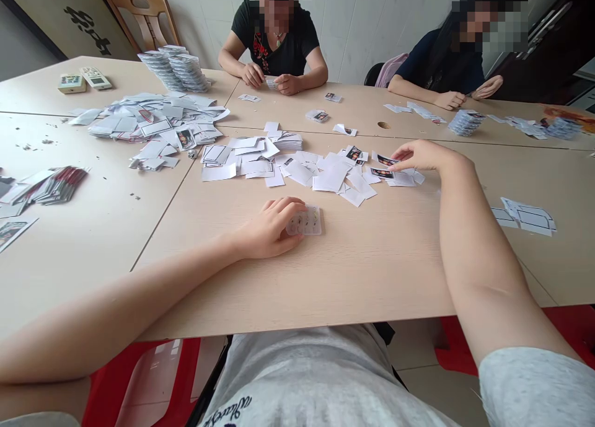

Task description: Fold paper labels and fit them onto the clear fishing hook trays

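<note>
My left hand (269, 230) rests on the table, its fingers closed over the left end of a small clear plastic case (313, 220) with rows of tiny items inside. Farther right, my right hand (422, 155) reaches over a spread of white paper cards (332, 174). Its thumb and fingertips pinch at the edge of a card with a dark photo (382, 173); the exact contact is partly hidden by the fingers. A second photo card (383, 160) lies just behind it. More cards, mostly white side up, overlap to the left.
A big heap of cards (158, 120) and tall stacks of packed cases (174, 69) stand at the back left. Two remotes (95, 78) lie beyond. Two people sit across the table (297, 290), their hands busy. Loose white cards (530, 216) lie at right.
</note>
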`<action>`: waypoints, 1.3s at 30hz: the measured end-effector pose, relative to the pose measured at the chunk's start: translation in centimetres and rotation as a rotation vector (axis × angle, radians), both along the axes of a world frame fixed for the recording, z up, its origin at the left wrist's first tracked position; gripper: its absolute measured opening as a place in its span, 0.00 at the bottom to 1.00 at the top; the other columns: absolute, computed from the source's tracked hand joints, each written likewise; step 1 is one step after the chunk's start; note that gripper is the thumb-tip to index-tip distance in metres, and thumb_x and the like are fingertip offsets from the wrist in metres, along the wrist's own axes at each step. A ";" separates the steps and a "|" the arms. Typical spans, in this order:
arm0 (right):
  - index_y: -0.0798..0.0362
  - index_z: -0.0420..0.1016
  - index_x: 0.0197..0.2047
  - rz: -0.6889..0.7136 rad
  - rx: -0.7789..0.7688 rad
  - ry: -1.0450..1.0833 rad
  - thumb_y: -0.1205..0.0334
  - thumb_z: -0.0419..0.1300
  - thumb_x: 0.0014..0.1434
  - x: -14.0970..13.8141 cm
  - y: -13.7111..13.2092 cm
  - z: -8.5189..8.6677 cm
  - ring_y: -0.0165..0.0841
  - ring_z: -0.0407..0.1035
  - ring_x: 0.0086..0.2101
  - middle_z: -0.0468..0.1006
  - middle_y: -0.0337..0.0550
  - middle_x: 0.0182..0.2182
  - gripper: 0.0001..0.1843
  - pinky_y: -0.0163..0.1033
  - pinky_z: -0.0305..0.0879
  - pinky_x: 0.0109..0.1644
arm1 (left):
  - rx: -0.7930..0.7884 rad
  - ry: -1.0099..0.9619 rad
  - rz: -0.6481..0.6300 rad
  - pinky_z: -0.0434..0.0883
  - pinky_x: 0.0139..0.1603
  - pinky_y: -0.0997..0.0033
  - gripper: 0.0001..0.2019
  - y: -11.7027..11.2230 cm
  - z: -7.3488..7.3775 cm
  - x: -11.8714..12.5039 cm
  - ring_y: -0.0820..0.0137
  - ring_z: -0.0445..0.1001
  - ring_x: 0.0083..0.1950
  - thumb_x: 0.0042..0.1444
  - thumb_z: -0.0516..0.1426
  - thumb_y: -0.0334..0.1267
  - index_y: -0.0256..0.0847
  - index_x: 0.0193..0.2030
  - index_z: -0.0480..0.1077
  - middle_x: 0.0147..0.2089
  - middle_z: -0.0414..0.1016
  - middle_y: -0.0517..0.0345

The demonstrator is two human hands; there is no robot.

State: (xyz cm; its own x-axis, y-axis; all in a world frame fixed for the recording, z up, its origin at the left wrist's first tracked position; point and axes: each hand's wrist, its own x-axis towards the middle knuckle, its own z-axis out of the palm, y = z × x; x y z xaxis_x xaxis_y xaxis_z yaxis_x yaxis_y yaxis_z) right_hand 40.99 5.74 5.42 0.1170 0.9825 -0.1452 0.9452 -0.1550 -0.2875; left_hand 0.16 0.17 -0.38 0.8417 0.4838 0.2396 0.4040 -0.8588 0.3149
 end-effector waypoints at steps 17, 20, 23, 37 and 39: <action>0.48 0.73 0.43 0.354 0.137 0.035 0.49 0.68 0.42 -9.6 -3.4 4.1 0.43 0.69 0.44 0.75 0.44 0.44 0.25 0.44 0.65 0.44 | -0.453 -0.243 0.078 0.62 0.54 0.59 0.20 0.5 0.9 0.0 0.61 0.68 0.53 0.58 0.52 0.53 0.39 0.49 0.66 0.53 0.68 0.47; 0.48 0.73 0.43 0.567 0.196 0.146 0.50 0.68 0.43 -12.5 -4.6 4.2 0.39 0.69 0.38 0.75 0.42 0.40 0.24 0.41 0.64 0.39 | -0.663 -0.379 0.143 0.66 0.49 0.63 0.20 0.8 1.2 0.0 0.62 0.69 0.50 0.59 0.51 0.53 0.38 0.46 0.67 0.50 0.69 0.47; 0.48 0.73 0.44 0.708 0.248 0.213 0.53 0.67 0.46 -14.7 -5.1 3.4 0.34 0.66 0.32 0.75 0.41 0.38 0.20 0.39 0.62 0.35 | -0.764 -0.462 0.142 0.63 0.53 0.62 0.18 0.8 1.5 0.1 0.63 0.68 0.50 0.59 0.52 0.52 0.38 0.42 0.69 0.47 0.71 0.50; 0.51 0.66 0.50 0.528 -0.121 1.232 0.58 0.60 0.52 -17.2 -5.6 -4.9 0.33 0.70 0.36 0.75 0.45 0.42 0.22 0.37 0.64 0.36 | -0.700 -0.584 0.412 0.63 0.39 0.68 0.09 1.1 0.6 0.3 0.70 0.65 0.34 0.55 0.52 0.41 0.38 0.33 0.66 0.31 0.68 0.60; 0.53 0.69 0.43 0.472 -0.191 1.369 0.57 0.58 0.51 -16.8 -5.7 -5.8 0.31 0.68 0.31 0.75 0.44 0.34 0.16 0.35 0.61 0.31 | -0.658 -0.537 0.432 0.61 0.36 0.69 0.09 1.0 0.6 0.3 0.72 0.62 0.31 0.56 0.51 0.41 0.38 0.30 0.64 0.29 0.64 0.62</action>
